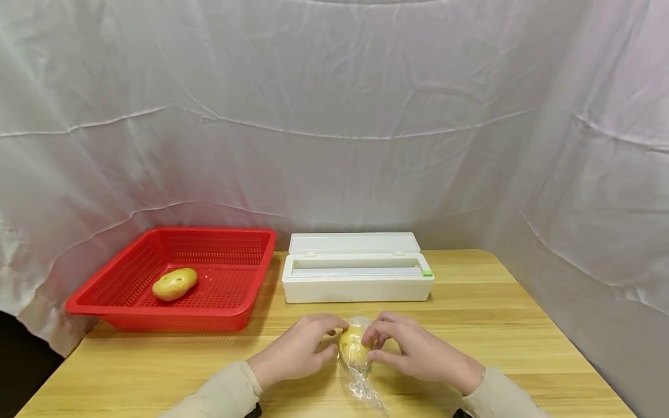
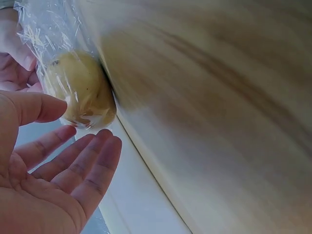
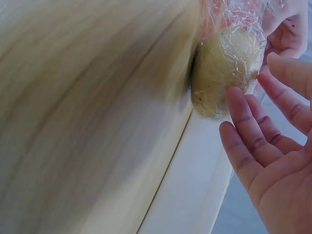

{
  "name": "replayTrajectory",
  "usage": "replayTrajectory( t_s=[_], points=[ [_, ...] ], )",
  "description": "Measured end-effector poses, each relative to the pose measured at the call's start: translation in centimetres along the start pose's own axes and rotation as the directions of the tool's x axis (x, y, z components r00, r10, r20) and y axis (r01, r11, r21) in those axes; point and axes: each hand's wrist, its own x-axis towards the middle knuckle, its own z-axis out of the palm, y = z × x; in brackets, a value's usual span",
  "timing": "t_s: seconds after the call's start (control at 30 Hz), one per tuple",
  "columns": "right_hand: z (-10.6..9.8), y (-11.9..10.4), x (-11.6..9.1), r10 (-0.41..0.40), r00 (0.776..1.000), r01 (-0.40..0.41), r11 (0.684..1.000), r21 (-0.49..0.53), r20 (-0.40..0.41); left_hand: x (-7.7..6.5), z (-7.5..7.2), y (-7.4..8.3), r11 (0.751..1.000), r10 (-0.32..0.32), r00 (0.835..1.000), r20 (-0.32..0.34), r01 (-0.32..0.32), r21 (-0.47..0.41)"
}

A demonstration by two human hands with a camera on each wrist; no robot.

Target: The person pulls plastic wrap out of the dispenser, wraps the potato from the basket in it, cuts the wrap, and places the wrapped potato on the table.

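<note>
A yellow potato (image 1: pixel 353 345) wrapped in clear plastic film lies on the table between the two hands. A twisted tail of film (image 1: pixel 364 388) trails from it toward the front edge. To its left is the left hand (image 1: pixel 300 350), fingers spread and gently bent; in the left wrist view its fingertips (image 2: pixel 113 141) are right at the potato's near end. From the other side comes the right hand (image 1: pixel 418 351), with fingertips (image 3: pixel 234 95) against the wrapped potato and the thumb held apart from the fingers. The film bunches loosely over the potato's end in both wrist views.
Behind the hands stands a white cling film box (image 1: pixel 358 292), its lid raised and a green piece at its right end. A red plastic basket (image 1: pixel 172 319) at the left holds another, unwrapped potato (image 1: pixel 175 284). Pale curtains (image 1: pixel 334 116) enclose the wooden table (image 1: pixel 502 325).
</note>
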Motion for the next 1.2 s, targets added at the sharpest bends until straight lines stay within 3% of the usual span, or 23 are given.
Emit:
replayTrajectory(
  t_s=[0.17, 0.27, 0.37, 0.5, 0.6, 0.83, 0.93, 1.1, 1.2],
  points=[
    [0.0, 0.1, -0.1, 0.001, 1.0, -0.001, 1.0, 0.0, -0.001, -0.6, -0.2, 0.7, 0.999, 0.003, 1.0, -0.03, -0.001, 0.041],
    [0.0, 0.2, -0.2, -0.002, 1.0, 0.002, 1.0, 0.01, 0.001, -1.2, -0.3, 2.0, 0.992, 0.061, 0.995, -0.073, -0.052, 0.116],
    [-0.1, 0.1, -0.3, 0.005, 1.0, -0.005, 1.0, 0.012, 0.005, -1.7, -0.2, 3.7, 0.958, 0.197, 0.977, -0.087, -0.173, 0.229],
    [-0.2, 0.1, -0.3, 0.014, 1.0, -0.014, 1.0, -0.003, -0.002, -1.8, 0.3, 5.4, 0.868, 0.363, 0.931, -0.031, -0.326, 0.375],
    [-0.2, 0.1, -0.3, 0.016, 1.0, -0.017, 1.0, -0.013, -0.008, -1.7, 0.8, 5.8, 0.827, 0.394, 0.919, 0.014, -0.362, 0.43],
    [0.0, 0.2, -0.3, 0.02, 0.999, -0.021, 0.999, -0.04, -0.026, -1.6, 1.5, 5.2, 0.806, 0.424, 0.905, 0.023, -0.389, 0.445],
    [0.0, 0.1, -0.3, 0.012, 0.999, -0.014, 0.998, -0.055, -0.029, -1.8, 1.5, 5.0, 0.818, 0.418, 0.908, 0.022, -0.387, 0.425],
    [-0.1, -0.2, -0.4, 0.0, 1.0, -0.001, 0.997, -0.08, -0.012, -2.2, 1.0, 4.6, 0.907, 0.315, 0.949, 0.014, -0.305, 0.291],
    [-0.2, -0.4, -0.5, -0.008, 1.0, 0.008, 0.995, -0.104, 0.0, -2.4, 0.6, 4.4, 0.941, 0.265, 0.964, -0.018, -0.254, 0.225]
  ],
)
